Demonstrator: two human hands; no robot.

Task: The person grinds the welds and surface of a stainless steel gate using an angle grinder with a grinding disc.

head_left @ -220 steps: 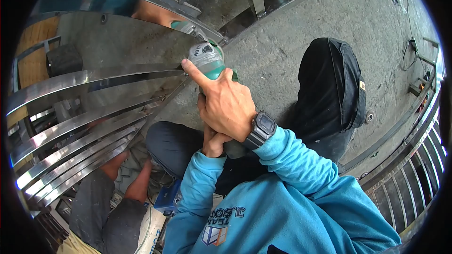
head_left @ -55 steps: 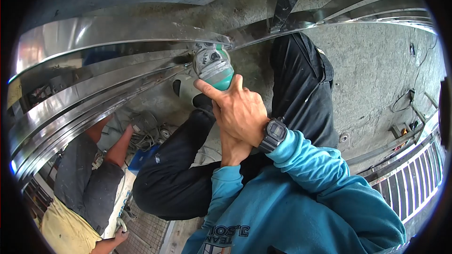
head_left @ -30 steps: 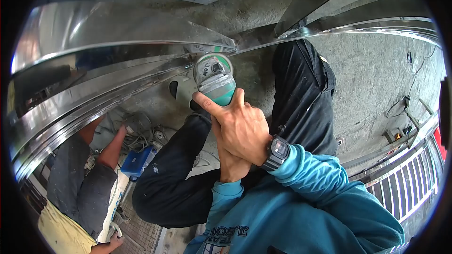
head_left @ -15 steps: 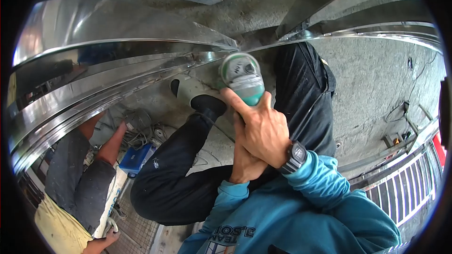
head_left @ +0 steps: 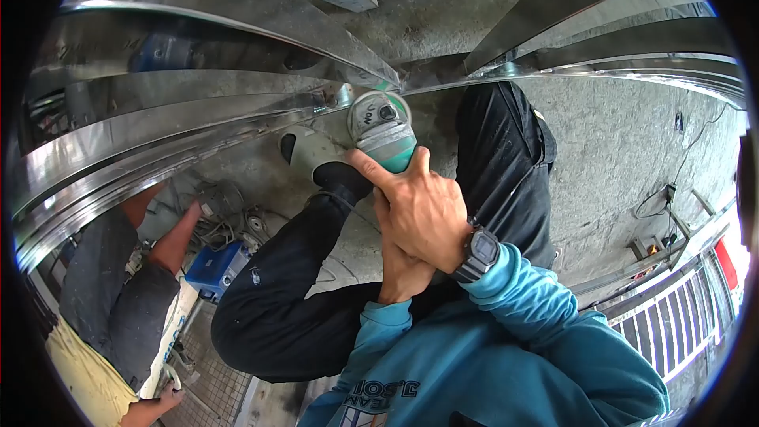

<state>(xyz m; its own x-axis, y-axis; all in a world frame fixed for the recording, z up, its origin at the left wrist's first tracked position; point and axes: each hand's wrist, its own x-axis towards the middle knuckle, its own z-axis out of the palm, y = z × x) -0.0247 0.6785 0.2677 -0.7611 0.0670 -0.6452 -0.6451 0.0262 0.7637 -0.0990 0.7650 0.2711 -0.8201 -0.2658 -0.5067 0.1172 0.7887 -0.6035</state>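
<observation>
We're clamping our right hand [head_left: 428, 212] on a lettered green power tool [head_left: 383, 133], left hand [head_left: 401, 270] beneath, its grip unseen, sweatshirt [head_left: 490, 357] behind reading "TEAM".

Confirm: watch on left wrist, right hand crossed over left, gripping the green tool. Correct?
No: the watch is on the right wrist, as the head view shows. The right hand does cross over the left hand, gripping the green tool.
</observation>
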